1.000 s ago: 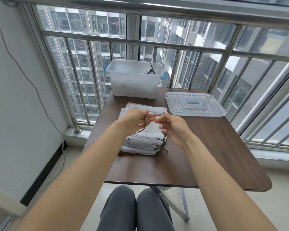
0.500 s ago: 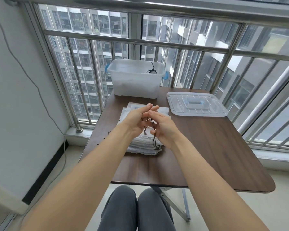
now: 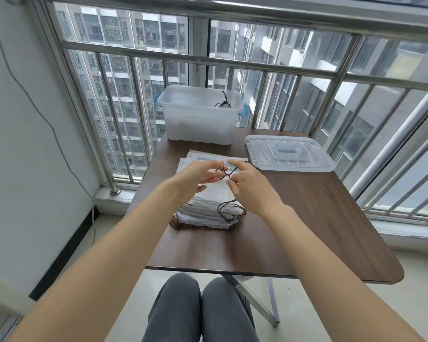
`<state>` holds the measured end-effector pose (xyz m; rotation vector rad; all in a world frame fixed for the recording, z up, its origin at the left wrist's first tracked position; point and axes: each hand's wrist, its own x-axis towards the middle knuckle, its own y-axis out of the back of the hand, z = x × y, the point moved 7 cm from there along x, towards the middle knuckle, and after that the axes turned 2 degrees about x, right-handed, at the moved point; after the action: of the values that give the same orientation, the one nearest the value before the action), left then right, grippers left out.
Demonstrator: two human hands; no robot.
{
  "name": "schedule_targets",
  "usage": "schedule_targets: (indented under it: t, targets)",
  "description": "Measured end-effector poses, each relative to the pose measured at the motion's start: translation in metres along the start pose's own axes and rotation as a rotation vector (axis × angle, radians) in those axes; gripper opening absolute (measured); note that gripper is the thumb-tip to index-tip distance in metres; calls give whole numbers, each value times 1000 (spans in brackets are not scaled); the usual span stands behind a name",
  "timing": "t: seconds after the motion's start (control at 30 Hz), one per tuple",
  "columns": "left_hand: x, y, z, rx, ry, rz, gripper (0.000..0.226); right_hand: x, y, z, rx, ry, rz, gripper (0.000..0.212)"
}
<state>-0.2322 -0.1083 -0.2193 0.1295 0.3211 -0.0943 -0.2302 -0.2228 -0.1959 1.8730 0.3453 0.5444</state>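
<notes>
two sets of fingers (image 3: 237, 165) meet in mid-air over the counter, pinching a thin dark cord (image 3: 226, 173) between them. the left hand (image 3: 195, 178) holds its side of the cord between thumb and forefinger, with the other fingers loosely extended. the right hand (image 3: 252, 191) nips the crossing strands at thumb and fingertip, its forefinger raised. the cord hangs just above a stack of white folded cloth pieces (image 3: 208, 208), where more dark strings trail off the near edge. the stack lies on the dark brown wooden counter (image 3: 319, 218). beyond it, at the far edge, stands a clear plastic tub with blue handles (image 3: 198, 124), and a dark knotted string (image 3: 223, 103) shows inside it. the tub's clear plastic lid (image 3: 289, 156) lies flat to the right of it. a steel window railing (image 3: 208, 59) runs behind.
</notes>
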Motion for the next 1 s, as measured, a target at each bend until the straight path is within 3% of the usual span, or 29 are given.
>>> schedule_targets:
  t: [0.2,0.33,0.53,0.6,0.7,0.8,0.87,1.0]
  targets:
    - [-5,-10,7,90,-42,-97,22,2,-3,-2,199,59,-32,24]
    - [-5,-6,13,73,-84,-42,16,5,-4,1,213,36,-31,25]
    - [-11,0,23,277,-182,43,22,11,-17,12,176,-85,-83,30]
    - [-12,1,28,441,-247,82,31,12,-19,14,188,-111,-88,31]
    - [-12,7,33,973,-329,237,35,13,-20,18,212,-151,-50,32]
    - [-14,8,34,1349,-316,310,16,13,-19,23,241,-198,-15,32]
    - [-15,11,35,1243,-286,267,11,12,-18,26,249,-213,-10,33]
    - [-17,16,40,754,-318,202,29,10,-20,35,317,-273,1,34]
